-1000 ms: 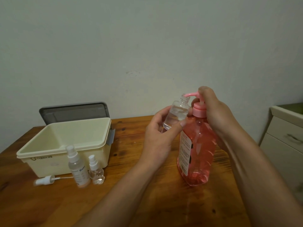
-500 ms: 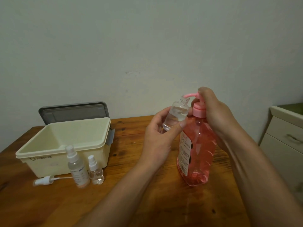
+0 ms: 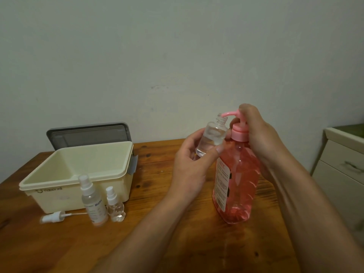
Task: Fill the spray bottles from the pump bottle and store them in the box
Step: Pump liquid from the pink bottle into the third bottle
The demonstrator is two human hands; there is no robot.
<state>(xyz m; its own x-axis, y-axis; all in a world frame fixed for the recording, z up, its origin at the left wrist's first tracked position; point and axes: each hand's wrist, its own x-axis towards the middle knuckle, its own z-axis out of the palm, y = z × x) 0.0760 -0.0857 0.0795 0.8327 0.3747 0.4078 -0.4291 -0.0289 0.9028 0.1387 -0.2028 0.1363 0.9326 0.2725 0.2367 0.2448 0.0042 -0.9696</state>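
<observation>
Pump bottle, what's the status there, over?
Left hand holds uncapped spray bottle, mouth under pink spout. Right hand grips head of pump bottle. Box open, capped spray bottles standing before it. Nothing in the way.

Glossy clear pink plastic pump bottle (image 3: 236,182); clear small open bottle (image 3: 211,139); matt cream plastic box (image 3: 78,174) at nine o'clock; varnished knotty wooden table (image 3: 167,243).

One wide-angle head cam, looking fwd & down over the table (image 3: 59,251) to the wall (image 3: 177,46), close-in.
</observation>
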